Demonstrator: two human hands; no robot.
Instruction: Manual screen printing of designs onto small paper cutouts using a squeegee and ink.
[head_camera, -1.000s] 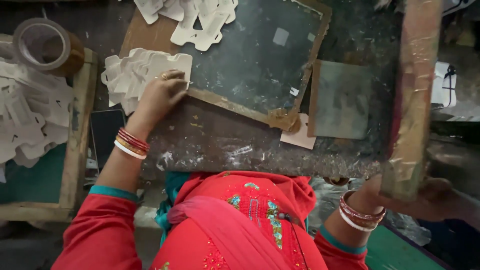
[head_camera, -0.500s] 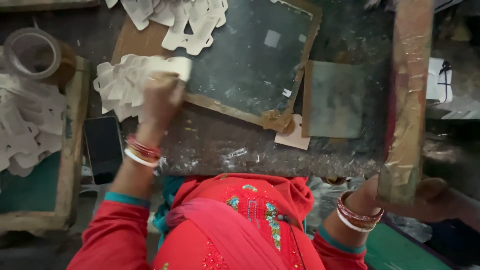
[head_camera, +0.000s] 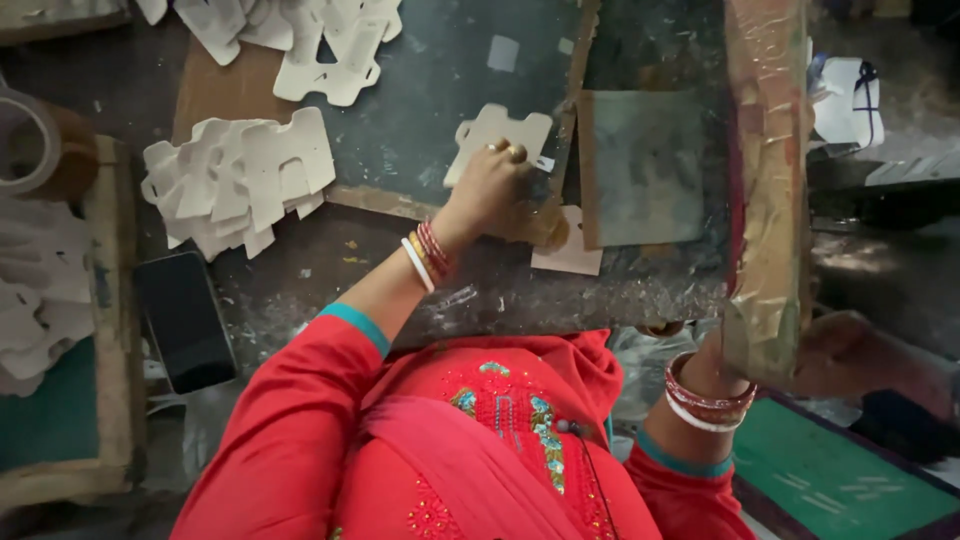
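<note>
The left hand (head_camera: 492, 185) presses 1 flat white notched card (head_camera: 497, 135) onto the dark board (head_camera: 420, 110), the right hand (head_camera: 850, 355) grips 1 taped wooden frame (head_camera: 768, 180), with 1 card stack (head_camera: 240, 180) and 1 phone (head_camera: 186, 320) left of them

Worktable (head_camera: 480, 290): dark, scuffed, speckled with pale flecks; even, soft light. Dark board (head_camera: 420, 110) with brown edge lies on it. Card stack (head_camera: 240, 175): white die-cut pieces, well left of the grip. More loose white cards (head_camera: 300, 40) at top. Tape roll (head_camera: 30, 140) far left. Phone (head_camera: 185, 320), black, lower left. Grey plate (head_camera: 645, 165) just right. Green mat (head_camera: 850, 480) lower right.
</note>
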